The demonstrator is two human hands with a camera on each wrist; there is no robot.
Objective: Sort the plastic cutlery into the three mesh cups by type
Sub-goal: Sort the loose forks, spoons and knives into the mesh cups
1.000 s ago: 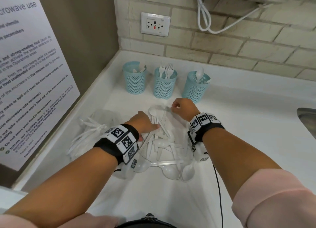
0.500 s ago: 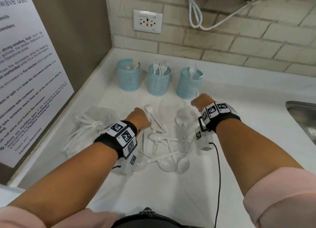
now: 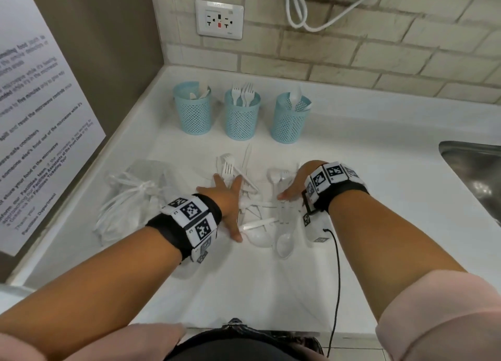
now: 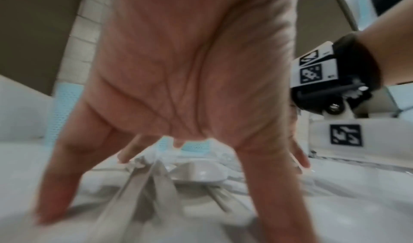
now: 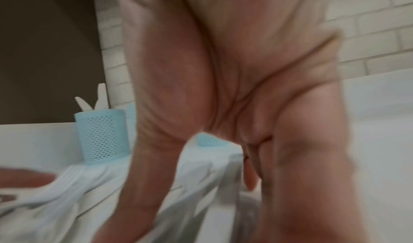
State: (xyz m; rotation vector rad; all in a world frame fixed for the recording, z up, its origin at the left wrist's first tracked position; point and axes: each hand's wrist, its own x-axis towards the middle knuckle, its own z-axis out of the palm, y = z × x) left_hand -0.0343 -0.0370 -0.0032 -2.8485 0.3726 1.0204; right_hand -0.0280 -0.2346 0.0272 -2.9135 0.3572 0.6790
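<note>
Over the cutlery pile on the counter, your left hand and right hand press down, fingers spread, gripping nothing.

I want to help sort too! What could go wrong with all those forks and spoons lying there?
The loose pile is tangled and crossed, so lifting one piece may drag others along. Both the left hand and right hand are spread over it, so a sweep could push spoons off the counter's front edge. Everything is white, so types could get mixed.

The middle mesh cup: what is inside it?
White plastic forks stand in the middle mesh cup, tines up above the rim. Their handles and the cup's bottom are hidden by the mesh wall.
</note>
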